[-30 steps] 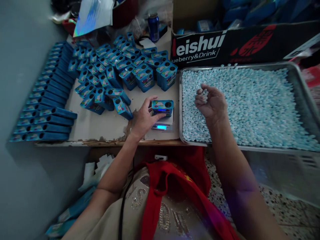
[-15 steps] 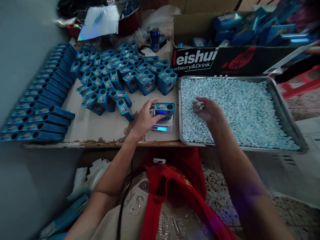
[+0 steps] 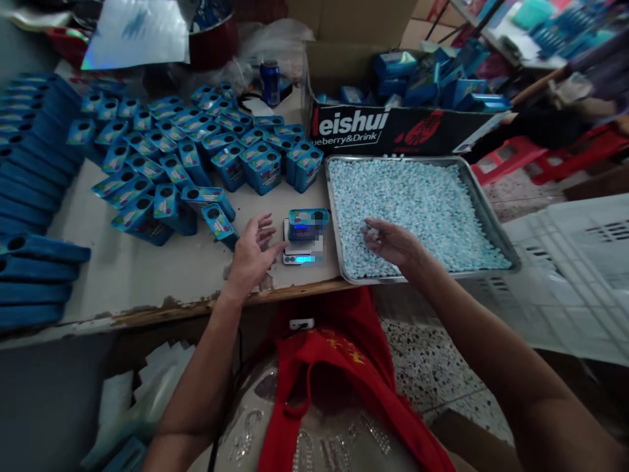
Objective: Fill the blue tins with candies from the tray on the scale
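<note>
At the near edge of the table, a small blue tin [image 3: 308,223] sits on a pocket scale [image 3: 295,253], just left of a metal tray [image 3: 472,271] heaped with pale blue tablets [image 3: 417,200]. The left hand [image 3: 251,252] lies open, fingers spread, just beside the scale. The right hand [image 3: 393,242] hovers over the tray's near left corner, fingers curled; whether it holds tablets I cannot tell. More blue tins [image 3: 196,147] crowd the far left.

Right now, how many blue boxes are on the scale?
1. The box sits on the scale, between the left hand and the right hand holding tablets; none seems hidden.
</note>
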The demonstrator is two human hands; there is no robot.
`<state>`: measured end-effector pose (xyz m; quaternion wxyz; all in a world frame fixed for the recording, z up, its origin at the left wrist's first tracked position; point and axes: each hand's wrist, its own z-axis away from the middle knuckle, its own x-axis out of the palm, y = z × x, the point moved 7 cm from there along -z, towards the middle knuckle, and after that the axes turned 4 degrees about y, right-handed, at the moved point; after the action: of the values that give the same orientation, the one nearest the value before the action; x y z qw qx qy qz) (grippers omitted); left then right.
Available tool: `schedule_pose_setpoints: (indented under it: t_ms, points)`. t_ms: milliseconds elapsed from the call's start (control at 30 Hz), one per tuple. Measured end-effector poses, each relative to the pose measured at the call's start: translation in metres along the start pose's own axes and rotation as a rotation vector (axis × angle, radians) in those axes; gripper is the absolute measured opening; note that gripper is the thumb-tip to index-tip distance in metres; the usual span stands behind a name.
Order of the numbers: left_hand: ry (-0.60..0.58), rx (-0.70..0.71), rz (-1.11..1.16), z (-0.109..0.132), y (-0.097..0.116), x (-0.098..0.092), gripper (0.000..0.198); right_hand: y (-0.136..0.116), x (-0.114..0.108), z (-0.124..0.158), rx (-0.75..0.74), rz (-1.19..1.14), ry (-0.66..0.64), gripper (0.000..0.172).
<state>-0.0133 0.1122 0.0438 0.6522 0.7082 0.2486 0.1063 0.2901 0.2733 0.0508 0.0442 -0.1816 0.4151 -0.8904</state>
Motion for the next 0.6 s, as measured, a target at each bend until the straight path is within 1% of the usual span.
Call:
schedule_pose_setpoints:
  t_ms: [133, 233, 333, 433, 467, 533, 600]
  points:
    - [-0.027, 0.005, -0.02, -0.003, 0.005, 0.001, 0.084, -0.017, 0.011, 0.005, -0.045, -0.009, 0.032, 0.031]
    - [-0.016, 0.027, -0.058, -0.006, 0.011, 0.005, 0.082, -0.031, 0.029, 0.012, -0.096, 0.057, -0.006, 0.03]
    - [0.005, 0.048, -0.099, -0.009, 0.013, 0.009, 0.079, -0.044, 0.058, 0.018, -0.163, 0.19, -0.117, 0.03]
    - [0.006, 0.059, -0.113, -0.012, 0.012, 0.013, 0.078, -0.052, 0.089, 0.023, -0.216, 0.33, -0.245, 0.026]
    - [0.005, 0.056, -0.11, -0.013, 0.011, 0.015, 0.078, -0.053, 0.097, 0.024, -0.231, 0.38, -0.261, 0.027]
    - [0.0, 0.037, -0.097, -0.013, 0.011, 0.017, 0.078, -0.057, 0.108, 0.024, -0.254, 0.488, -0.235, 0.03]
    - [-0.005, 0.005, -0.084, -0.012, 0.01, 0.018, 0.078, -0.062, 0.118, 0.026, -0.31, 0.656, -0.215, 0.029]
